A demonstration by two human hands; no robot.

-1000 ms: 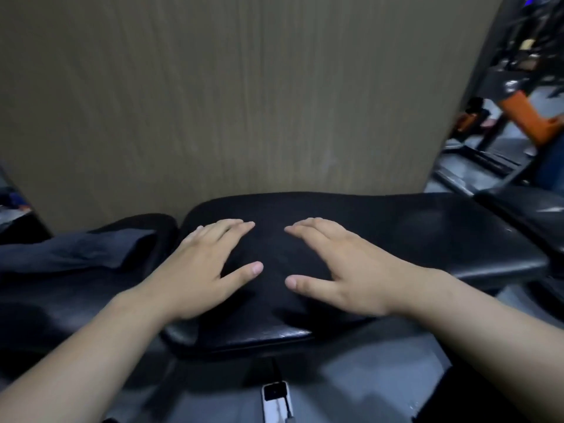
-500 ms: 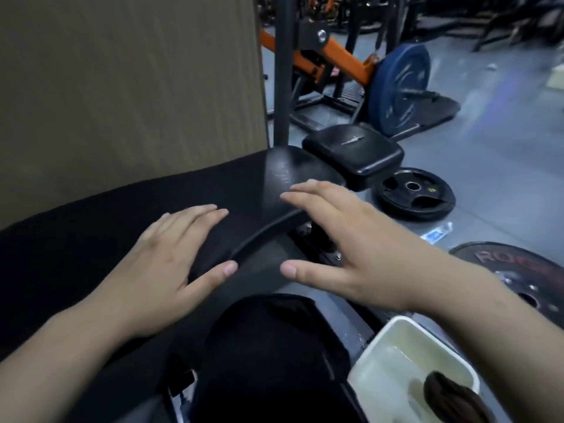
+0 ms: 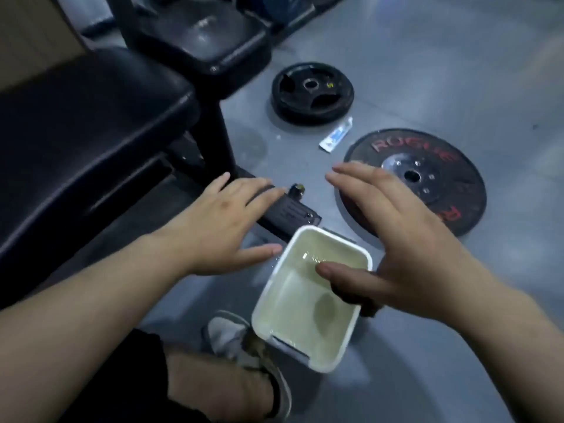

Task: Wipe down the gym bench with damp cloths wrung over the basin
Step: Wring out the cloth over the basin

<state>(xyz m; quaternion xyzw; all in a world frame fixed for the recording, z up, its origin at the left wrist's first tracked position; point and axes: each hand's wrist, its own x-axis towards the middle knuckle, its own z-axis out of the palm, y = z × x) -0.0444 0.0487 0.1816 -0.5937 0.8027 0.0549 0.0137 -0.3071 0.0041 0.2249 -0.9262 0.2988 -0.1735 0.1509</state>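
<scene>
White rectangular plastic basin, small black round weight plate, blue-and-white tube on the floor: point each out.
White rectangular plastic basin [image 3: 274, 288]: head view, left wall.
Small black round weight plate [image 3: 312, 94]: head view, below hub hole.
Blue-and-white tube [image 3: 335, 134]: head view, mid-body.

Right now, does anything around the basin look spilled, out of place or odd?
A small white-and-blue tube lies loose on the floor between the small weight plate and the Rogue plate. A few specks, perhaps water drops, dot the floor by the basin's left rim.

two weight plates [image 3: 312, 94], small tube [image 3: 336, 135], shoe [image 3: 244, 355]
</scene>
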